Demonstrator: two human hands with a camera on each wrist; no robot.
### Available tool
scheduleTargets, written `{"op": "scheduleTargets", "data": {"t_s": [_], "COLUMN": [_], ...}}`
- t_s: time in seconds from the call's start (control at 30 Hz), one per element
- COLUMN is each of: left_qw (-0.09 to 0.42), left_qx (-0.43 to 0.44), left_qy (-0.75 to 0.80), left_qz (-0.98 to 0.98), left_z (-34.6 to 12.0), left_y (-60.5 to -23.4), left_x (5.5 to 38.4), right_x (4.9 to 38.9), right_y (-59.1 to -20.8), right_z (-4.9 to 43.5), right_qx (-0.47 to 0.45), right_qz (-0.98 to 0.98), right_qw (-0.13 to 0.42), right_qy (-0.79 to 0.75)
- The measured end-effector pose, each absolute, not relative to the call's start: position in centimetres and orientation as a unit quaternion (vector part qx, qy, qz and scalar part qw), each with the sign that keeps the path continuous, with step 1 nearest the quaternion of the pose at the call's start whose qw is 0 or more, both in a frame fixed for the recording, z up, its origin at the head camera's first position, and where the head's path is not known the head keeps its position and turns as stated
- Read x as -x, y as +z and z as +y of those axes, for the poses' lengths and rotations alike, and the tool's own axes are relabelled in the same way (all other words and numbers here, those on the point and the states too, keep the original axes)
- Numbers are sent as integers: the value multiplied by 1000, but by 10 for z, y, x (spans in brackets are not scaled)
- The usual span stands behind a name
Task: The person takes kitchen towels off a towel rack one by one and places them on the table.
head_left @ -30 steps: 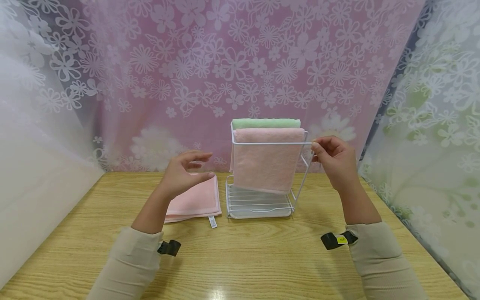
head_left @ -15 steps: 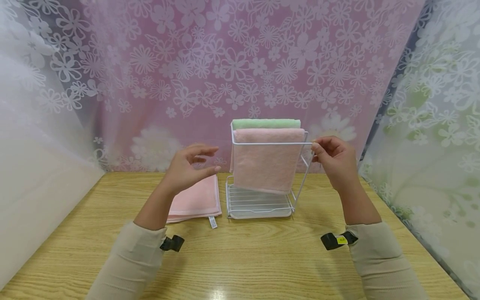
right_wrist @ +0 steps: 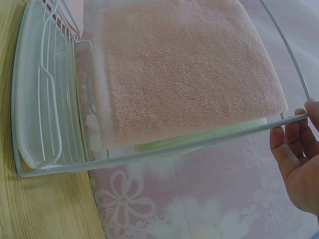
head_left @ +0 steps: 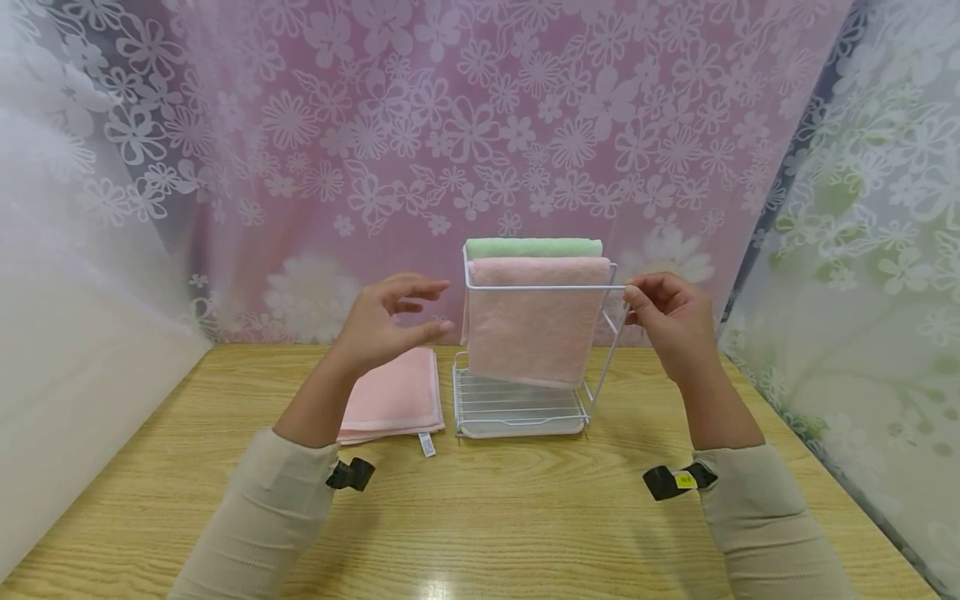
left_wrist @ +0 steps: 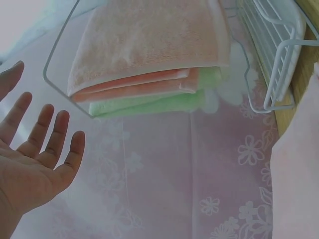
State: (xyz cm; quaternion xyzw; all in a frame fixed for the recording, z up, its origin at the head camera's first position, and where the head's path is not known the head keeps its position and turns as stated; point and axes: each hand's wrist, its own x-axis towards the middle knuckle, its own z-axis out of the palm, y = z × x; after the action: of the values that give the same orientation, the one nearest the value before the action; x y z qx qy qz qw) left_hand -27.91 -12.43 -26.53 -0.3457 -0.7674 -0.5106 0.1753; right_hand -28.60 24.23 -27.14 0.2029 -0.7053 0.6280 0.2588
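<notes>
A white wire rack (head_left: 602, 385) stands on the table, with a pink towel (head_left: 536, 333) and a green towel (head_left: 534, 247) draped over its upper bars. My right hand (head_left: 675, 327) pinches the rack's top front bar at its right corner, thumb and fingers around the wire (right_wrist: 249, 130). To the left of the rack, my left hand (head_left: 382, 325) is held in the air, fingers spread and holding nothing. In the left wrist view its fingertips (left_wrist: 77, 139) are a short way from the bar and towels. A folded pink towel (head_left: 397, 396) lies on the table below it.
Under the rack's lower grid sits a white tray (head_left: 517, 429). A care label (head_left: 426, 444) sticks out from the folded towel. The wooden table (head_left: 480, 508) backs onto a pink floral curtain (head_left: 480, 125), with pale sheets on both sides.
My left hand has moved right and slightly up, from over the folded towel toward the rack's left side. My right hand keeps its pinch on the rack, which stays in place.
</notes>
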Motion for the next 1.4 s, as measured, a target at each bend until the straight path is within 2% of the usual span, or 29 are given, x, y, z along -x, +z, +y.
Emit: {"op": "scheduleTargets", "data": {"t_s": [0.77,1.4], "left_qw": [178,161], "left_qx": [384,391], "left_qy": [-455,-418], "left_qz": [-784,-804], "left_z": [-103,-83], "left_y": [-236,-216], "left_x": [280,282], "right_x": [286,286], "right_y": [-272,-273], "right_z": [243,243], "right_qx": [-201,-196], "right_qz": [-709,-712], "right_qw": [261,267], "right_qy": [624,619]}}
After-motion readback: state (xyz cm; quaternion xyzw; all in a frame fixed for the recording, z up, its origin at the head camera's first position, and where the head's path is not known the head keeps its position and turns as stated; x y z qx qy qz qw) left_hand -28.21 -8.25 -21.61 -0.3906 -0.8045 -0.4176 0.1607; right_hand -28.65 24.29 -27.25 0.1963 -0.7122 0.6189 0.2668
